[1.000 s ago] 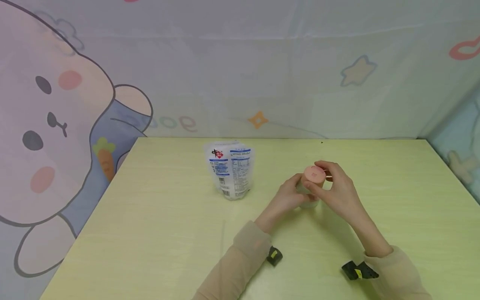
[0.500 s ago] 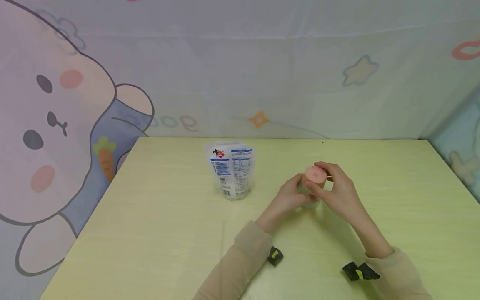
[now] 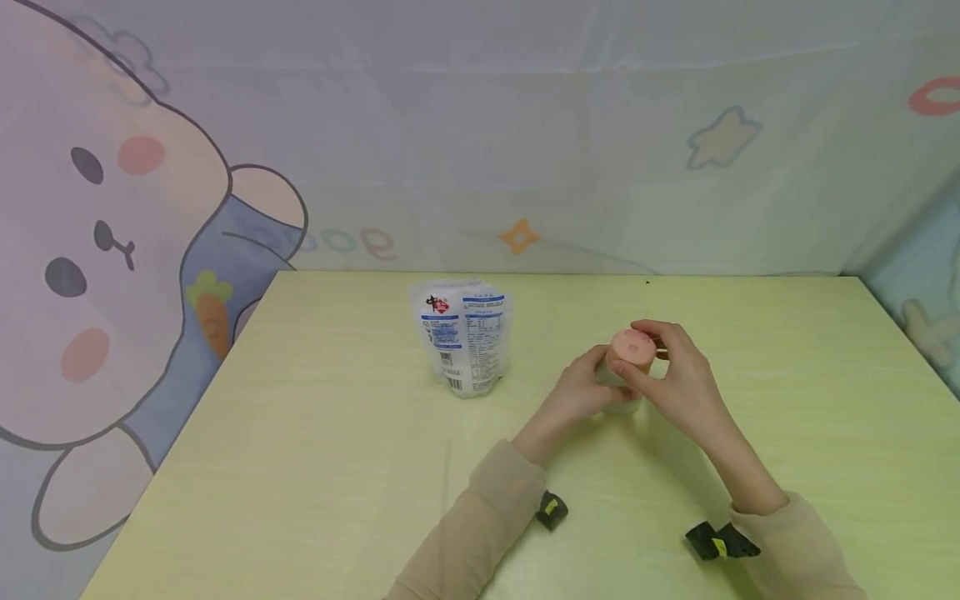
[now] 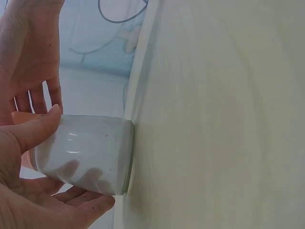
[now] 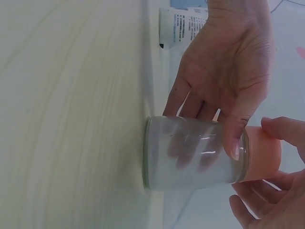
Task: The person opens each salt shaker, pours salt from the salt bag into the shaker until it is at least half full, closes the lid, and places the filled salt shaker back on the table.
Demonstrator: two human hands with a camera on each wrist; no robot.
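A clear glass jar with a pink-orange lid stands upright on the table. My left hand is wrapped round the jar's body, thumb on the near side and fingers behind the glass. Up at the top, my right hand grips the lid between thumb and fingers. In the left wrist view the jar meets the table at its base, and the lid is partly covered by both hands. The glass looks see-through, with the left fingers visible through it.
A white printed pouch stands upright left of the hands, toward the back of the pale yellow table. Black straps with yellow marks lie near both sleeves. A patterned cloth hangs behind the table.
Both hands keep their hold on the jar and lid, with hardly any visible movement. The whole view has shifted slightly.
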